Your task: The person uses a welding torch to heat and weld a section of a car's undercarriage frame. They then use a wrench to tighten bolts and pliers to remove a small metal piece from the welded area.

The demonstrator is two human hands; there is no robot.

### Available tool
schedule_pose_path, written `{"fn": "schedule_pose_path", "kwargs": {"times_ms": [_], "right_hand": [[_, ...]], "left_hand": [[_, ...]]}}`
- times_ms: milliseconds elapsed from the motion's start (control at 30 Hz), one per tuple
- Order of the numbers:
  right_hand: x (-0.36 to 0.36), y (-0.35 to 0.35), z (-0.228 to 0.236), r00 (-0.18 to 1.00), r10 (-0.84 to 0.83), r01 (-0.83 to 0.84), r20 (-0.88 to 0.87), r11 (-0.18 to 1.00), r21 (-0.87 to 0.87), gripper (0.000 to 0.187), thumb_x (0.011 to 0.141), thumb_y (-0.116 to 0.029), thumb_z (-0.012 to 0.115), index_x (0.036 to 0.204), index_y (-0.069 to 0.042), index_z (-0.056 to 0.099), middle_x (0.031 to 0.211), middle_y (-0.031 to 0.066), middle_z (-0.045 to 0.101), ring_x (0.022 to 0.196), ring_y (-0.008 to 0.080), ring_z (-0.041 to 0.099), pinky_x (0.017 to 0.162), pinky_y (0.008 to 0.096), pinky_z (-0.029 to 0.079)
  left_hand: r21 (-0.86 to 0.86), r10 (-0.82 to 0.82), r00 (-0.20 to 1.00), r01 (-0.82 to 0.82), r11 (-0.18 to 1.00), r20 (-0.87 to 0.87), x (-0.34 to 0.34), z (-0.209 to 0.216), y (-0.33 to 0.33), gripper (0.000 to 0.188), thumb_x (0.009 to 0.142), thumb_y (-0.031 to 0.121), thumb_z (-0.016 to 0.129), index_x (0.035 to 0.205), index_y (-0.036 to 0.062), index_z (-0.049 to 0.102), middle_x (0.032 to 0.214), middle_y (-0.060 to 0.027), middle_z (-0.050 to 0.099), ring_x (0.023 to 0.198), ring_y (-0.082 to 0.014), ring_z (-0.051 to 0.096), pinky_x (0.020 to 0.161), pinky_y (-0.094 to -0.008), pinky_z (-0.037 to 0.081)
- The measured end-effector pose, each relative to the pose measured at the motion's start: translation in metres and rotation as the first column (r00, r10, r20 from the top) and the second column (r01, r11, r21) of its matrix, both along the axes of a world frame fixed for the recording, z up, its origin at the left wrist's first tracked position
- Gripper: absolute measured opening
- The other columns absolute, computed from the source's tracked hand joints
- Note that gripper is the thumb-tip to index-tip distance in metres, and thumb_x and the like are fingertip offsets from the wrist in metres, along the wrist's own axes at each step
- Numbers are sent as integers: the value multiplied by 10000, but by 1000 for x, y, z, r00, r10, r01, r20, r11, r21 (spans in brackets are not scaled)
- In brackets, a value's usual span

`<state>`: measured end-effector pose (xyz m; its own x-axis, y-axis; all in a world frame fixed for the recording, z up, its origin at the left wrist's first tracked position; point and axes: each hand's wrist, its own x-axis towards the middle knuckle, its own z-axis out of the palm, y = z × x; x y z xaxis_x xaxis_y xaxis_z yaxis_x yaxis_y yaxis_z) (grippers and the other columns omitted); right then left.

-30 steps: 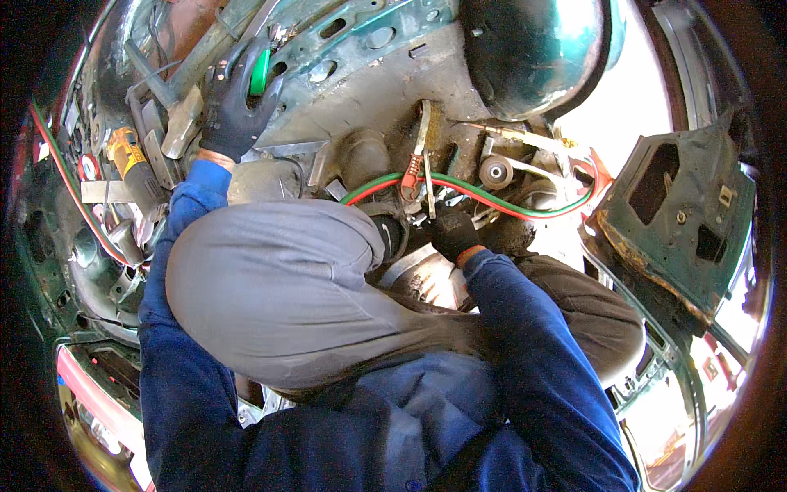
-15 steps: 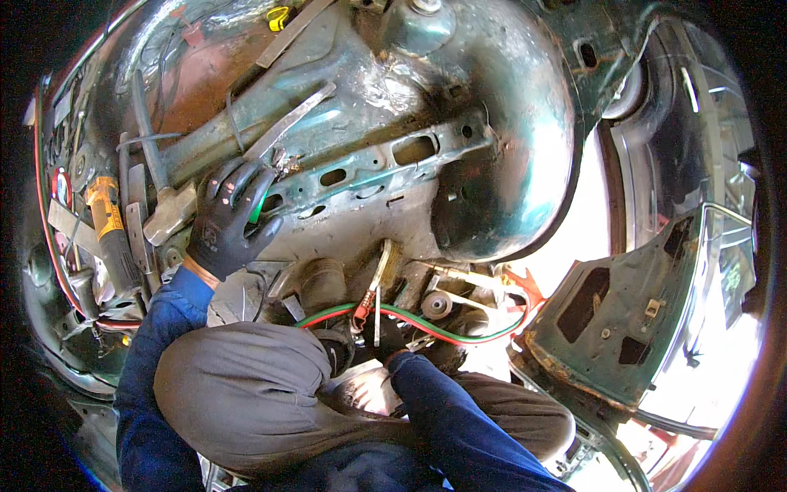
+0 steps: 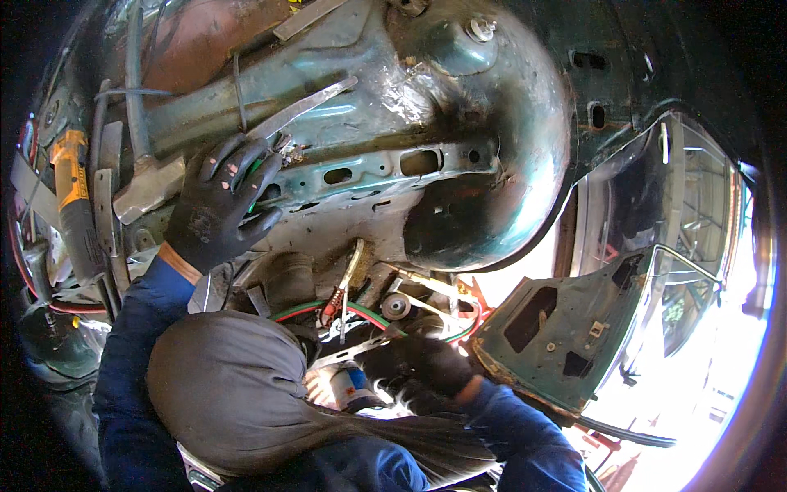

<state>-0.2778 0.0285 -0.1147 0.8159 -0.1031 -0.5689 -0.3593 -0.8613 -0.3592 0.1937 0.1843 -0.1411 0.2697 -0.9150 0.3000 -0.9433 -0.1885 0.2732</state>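
Observation:
My left hand (image 3: 223, 201), in a black glove, lies with spread fingers on the dark green metal rail (image 3: 369, 168) of a car body. By its fingertips is the lower end of a flat metal strip (image 3: 302, 108). A bit of green shows beside the index finger; I cannot make out what it is. My gloved right hand (image 3: 430, 365) is low among dark parts, its fingers lost in shadow. Close to it lies a slotted metal strip (image 3: 351, 353); whether the hand touches it is unclear. A blue and white can (image 3: 351, 384) stands below the strip.
Left of my left hand lie a hammer (image 3: 152, 187) and a yellow-black power tool (image 3: 72, 176). A red-handled clamp-like tool (image 3: 333, 305) and paired red and green hoses (image 3: 370, 316) are in front of me. At right is a green metal panel (image 3: 537, 361) with cut-outs.
My right hand has moved right, out from behind my knee, and the slotted strip and can now show. My left hand stays at the rail. The view has shifted.

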Motion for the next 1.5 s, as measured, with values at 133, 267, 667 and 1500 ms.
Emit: {"fn": "schedule_pose_path", "kwargs": {"times_ms": [133, 267, 667, 1500], "right_hand": [[108, -94, 141, 929, -173, 257, 326, 938, -234, 322, 973, -41, 679, 1287, -69, 748, 1157, 171, 782, 1022, 321, 780, 844, 422, 634], [175, -161, 196, 900, 204, 50, 384, 829, -557, 326, 963, 34, 691, 1280, -9, 754, 1194, 162, 779, 1045, 333, 767, 903, 396, 636], [295, -260, 156, 781, 618, -417, 94, 627, -658, 338, 962, -35, 685, 1279, -119, 765, 1248, 142, 760, 1079, 347, 749, 925, 459, 607], [191, -91, 215, 871, 316, -109, 377, 871, -479, 315, 874, 26, 736, 1167, -75, 790, 1153, 162, 771, 1053, 355, 753, 929, 411, 621]], "left_hand": [[18, 42, 999, -42, 999, 22, -2, 4, 10, 795, 902, 384, 810, 1610, 172, 519, 1608, -151, 515, 1470, -436, 472, 1217, -667, 343], [21, -3, 995, 0, 1000, 104, 3, 5, -2, 897, 877, 455, 824, 1652, 181, 467, 1632, -129, 481, 1456, -360, 463, 1211, -600, 396], [46, 49, 995, -53, 998, 89, 1, 0, 2, 879, 911, 465, 805, 1663, 176, 454, 1629, -125, 472, 1467, -358, 451, 1223, -587, 402], [-147, -24, 991, 44, 988, 134, 6, -10, 11, 753, 959, 438, 767, 1628, 212, 507, 1470, -187, 599, 1250, -436, 592, 1085, -575, 467]]}}
